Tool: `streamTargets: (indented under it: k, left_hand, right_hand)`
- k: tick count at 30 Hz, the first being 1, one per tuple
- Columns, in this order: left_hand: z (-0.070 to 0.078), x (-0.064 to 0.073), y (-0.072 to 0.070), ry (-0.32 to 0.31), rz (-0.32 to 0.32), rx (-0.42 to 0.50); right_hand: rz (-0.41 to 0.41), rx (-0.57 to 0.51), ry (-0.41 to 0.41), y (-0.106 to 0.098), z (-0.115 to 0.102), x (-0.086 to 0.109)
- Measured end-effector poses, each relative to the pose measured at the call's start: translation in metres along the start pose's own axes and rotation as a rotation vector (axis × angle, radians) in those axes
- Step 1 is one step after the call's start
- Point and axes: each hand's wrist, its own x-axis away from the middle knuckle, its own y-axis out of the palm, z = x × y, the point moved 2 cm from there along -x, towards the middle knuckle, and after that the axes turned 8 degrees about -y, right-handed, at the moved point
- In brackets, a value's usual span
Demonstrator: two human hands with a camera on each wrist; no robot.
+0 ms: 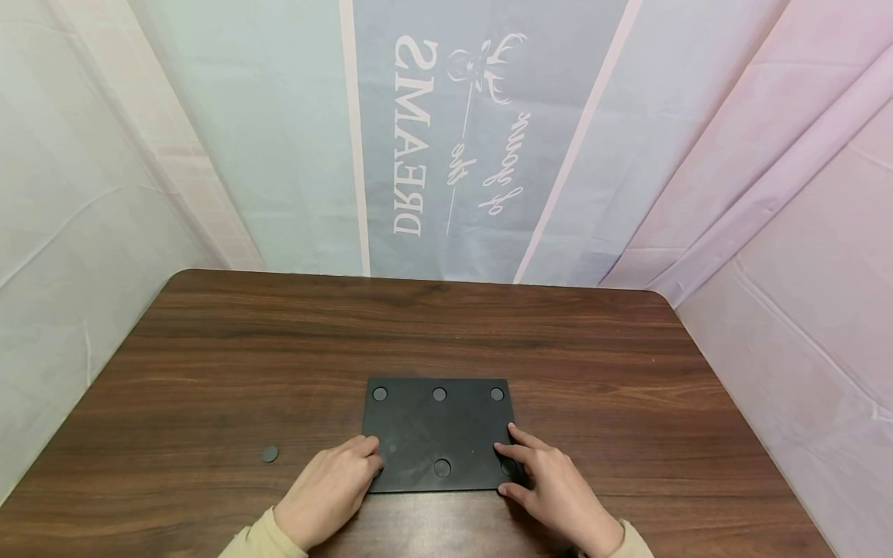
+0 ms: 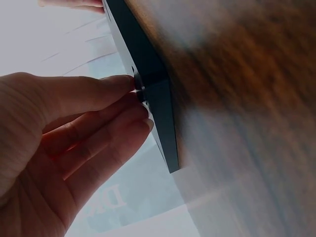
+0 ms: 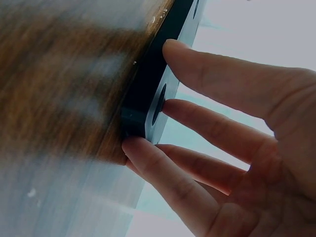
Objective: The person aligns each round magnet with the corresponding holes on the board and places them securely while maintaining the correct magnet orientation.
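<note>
A flat black board lies on the wooden table, round recesses along its front and back edges. At its left front corner my left hand pinches a small dark disc between thumb and fingertips, right at the recess; the fingers hide most of it. My right hand holds the right front corner, with the thumb against the front edge and a finger against the right side. Another fingertip touches the corner recess. A loose grey disc lies to the left of the board.
The brown table extends beyond the board on all sides. A printed fabric backdrop hangs behind its far edge, with pale cloth at the left and right.
</note>
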Motion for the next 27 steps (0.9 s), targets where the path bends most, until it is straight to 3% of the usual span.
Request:
streamTargets:
  k: [21, 27]
  left_hand:
    - [-0.0017, 0.0003, 0.0002, 0.012, 0.012, 0.009]
    - [-0.0052, 0.0007, -0.0016, -0.025, 0.030, -0.024]
  right_hand:
    - [0.007, 0.003, -0.006, 0.0002, 0.0001, 0.0002]
    - [0.011, 0.014, -0.011, 0.0001, -0.0001, 0.0004]
